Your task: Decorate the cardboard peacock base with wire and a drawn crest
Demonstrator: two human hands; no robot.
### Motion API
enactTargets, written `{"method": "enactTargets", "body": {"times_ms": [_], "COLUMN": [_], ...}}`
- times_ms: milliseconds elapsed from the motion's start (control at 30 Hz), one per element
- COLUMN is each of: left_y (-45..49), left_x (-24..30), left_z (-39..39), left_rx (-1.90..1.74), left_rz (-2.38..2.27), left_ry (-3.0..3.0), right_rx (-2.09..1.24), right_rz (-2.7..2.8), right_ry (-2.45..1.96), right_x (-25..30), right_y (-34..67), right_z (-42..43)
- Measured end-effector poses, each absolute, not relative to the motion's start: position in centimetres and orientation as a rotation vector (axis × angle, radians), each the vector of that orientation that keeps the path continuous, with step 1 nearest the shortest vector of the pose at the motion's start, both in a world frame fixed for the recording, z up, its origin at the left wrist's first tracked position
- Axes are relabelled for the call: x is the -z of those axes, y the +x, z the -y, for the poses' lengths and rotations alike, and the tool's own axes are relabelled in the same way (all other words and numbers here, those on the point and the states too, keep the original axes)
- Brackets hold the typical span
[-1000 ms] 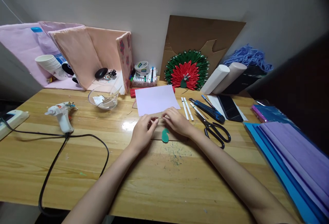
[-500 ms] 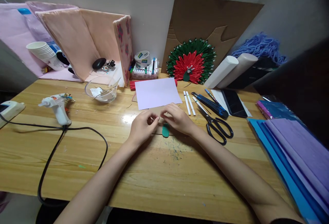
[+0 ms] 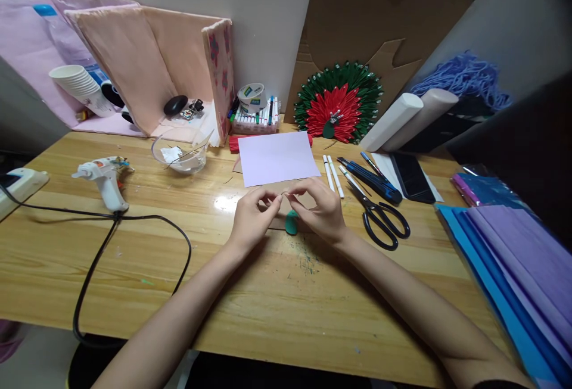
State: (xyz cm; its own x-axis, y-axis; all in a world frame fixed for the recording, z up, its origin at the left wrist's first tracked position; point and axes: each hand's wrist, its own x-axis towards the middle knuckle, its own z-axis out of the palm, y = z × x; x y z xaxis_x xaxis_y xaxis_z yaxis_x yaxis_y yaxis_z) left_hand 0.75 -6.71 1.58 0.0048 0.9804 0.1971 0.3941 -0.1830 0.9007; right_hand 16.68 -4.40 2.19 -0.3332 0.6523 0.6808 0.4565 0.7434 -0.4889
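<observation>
My left hand (image 3: 252,217) and my right hand (image 3: 318,209) meet over the middle of the wooden table (image 3: 277,293), fingertips pinched together on a thin wire or thread (image 3: 282,196) that runs between them. Just below the fingers lies a small teal cut-out shape (image 3: 292,223) on a brown card piece. A pale lilac paper sheet (image 3: 277,158) lies directly behind the hands. Black scissors (image 3: 379,218) rest to the right of my right hand.
A glue gun (image 3: 103,179) with a black cord (image 3: 111,240) lies at left, near a glass bowl (image 3: 180,153). Pens (image 3: 333,173), a blue cutter (image 3: 367,178) and a phone (image 3: 412,176) sit at right. Stacked purple and blue paper (image 3: 513,270) fills the right edge. A red-green peacock craft (image 3: 338,109) leans against cardboard.
Both hands have lifted a little off the table and drawn closer together, the pinch on the thin strand tightening. The view shifted slightly; the teal shape stays put.
</observation>
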Motion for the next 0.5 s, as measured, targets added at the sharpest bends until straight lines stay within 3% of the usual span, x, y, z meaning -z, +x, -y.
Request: {"method": "enactTargets", "body": {"times_ms": [500], "left_y": [0.65], "left_x": [-1.72], "left_z": [6.24], "left_rx": [-1.126], "left_rz": [-1.131], "left_ry": [1.23], "right_rx": [-0.088], "right_rz": [2.03], "right_ry": [-0.681], "right_x": [-1.08], "right_y": [16.52], "right_z": [4.77]}}
